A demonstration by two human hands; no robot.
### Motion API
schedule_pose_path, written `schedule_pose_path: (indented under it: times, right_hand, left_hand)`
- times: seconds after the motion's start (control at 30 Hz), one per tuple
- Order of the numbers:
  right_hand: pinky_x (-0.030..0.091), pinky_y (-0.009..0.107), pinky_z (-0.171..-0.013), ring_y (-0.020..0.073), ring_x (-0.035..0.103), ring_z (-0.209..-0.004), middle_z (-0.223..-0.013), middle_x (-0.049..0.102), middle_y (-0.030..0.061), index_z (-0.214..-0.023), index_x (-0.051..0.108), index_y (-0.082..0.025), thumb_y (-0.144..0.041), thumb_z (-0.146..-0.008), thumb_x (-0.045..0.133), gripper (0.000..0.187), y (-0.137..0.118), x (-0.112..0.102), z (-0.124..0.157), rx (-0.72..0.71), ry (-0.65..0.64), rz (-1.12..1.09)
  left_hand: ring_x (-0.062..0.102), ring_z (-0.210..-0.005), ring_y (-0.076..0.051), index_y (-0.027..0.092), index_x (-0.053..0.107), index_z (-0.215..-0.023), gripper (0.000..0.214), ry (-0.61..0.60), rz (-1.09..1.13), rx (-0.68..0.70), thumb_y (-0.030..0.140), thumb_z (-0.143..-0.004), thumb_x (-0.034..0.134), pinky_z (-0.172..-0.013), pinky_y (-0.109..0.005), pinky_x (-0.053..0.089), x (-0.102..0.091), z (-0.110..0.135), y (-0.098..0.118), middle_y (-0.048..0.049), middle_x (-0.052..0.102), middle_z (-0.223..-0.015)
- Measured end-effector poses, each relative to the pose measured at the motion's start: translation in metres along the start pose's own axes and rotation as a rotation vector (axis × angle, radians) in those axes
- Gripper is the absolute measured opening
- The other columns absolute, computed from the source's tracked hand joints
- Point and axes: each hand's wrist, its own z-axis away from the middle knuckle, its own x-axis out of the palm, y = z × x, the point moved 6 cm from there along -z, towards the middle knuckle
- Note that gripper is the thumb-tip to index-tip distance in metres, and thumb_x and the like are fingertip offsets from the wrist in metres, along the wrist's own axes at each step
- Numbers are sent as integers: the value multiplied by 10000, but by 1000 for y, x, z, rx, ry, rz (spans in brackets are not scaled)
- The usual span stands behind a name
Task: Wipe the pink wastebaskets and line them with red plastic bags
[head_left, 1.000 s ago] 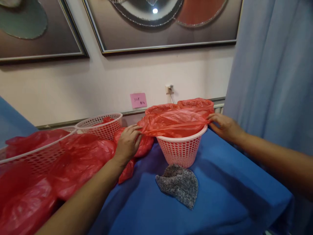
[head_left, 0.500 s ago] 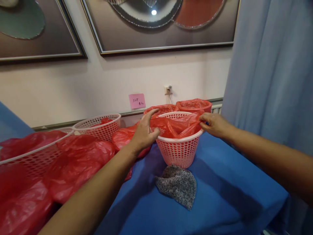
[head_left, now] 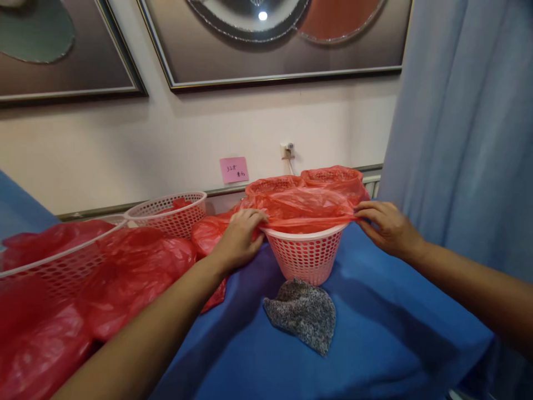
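Note:
A pink perforated plastic basket (head_left: 310,258) with a pale rim stands on the blue-covered table. A thin red plastic bag (head_left: 308,210) is stretched across its mouth and covers the back of the rim. At the rim's left side, my left hand (head_left: 240,236) pinches one edge of the bag. My right hand (head_left: 387,226) grips the opposite edge, slightly beyond the rim on the right. In front of the basket lies a crumpled grey speckled cloth (head_left: 303,314).
Two red-lined baskets (head_left: 333,175) stand behind against the wall. On the left are a white perforated basket (head_left: 166,222) and a larger basket (head_left: 62,258) among loose red bags (head_left: 137,278). A blue curtain (head_left: 458,128) hangs at right.
My left hand has come down from an open pose and closed on the bag's left edge. My right hand has moved slightly right, pulling the bag wide over the basket mouth.

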Motion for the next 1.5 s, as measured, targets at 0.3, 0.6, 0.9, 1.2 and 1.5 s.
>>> schedule_pose_path:
  times: [0.3,0.6,0.9,1.2,1.5]
  right_hand:
    - [572,387,-817,242,712,-1004,-1141,712,116,-1140,678,-214,-192,-985,596,176,-17,-1,-1,-16,-4,-64]
    - [572,426,-860,247,710,-1026,-1152,724,102,-1131,671,-256,-180,-955,630,196,-24,-4,14,20,35,-94]
    - [583,463,-827,306,700,-1063,-1248,680,157,-1156,673,-223,-158,-936,613,237,-25,9,32,30,-49,-6]
    - [499,493,-924,312,656,-1137,-1280,686,118,-1454,480,-293,-137,-928,614,565,-113,1,-18,-35,-5,-42]
    - [430,451,-842,275,649,-873,-939,726,79,-1148,598,-202,-39,-806,485,395,-98,52,-35,88,-80,-154]
  left_hand:
    - [647,-931,-238,210,609,-957,20,98,164,25,229,-955,603,-894,-427,527,0,3,20,-55,701,-969]
    - [655,-913,-221,193,678,-1067,178,213,-28,137,179,-1015,508,-835,-360,560,11,21,24,-91,707,-1001]
    - [673,-916,-223,207,692,-1082,228,225,-49,148,154,-1014,482,-812,-361,544,35,50,28,-92,735,-1003]
    - [703,-996,-268,196,656,-1134,199,215,144,23,177,-973,541,-890,-443,563,40,39,35,-110,757,-1072]
    - [733,-920,-232,202,641,-1121,211,134,296,-81,138,-947,541,-827,-385,611,45,52,34,-91,754,-1016]
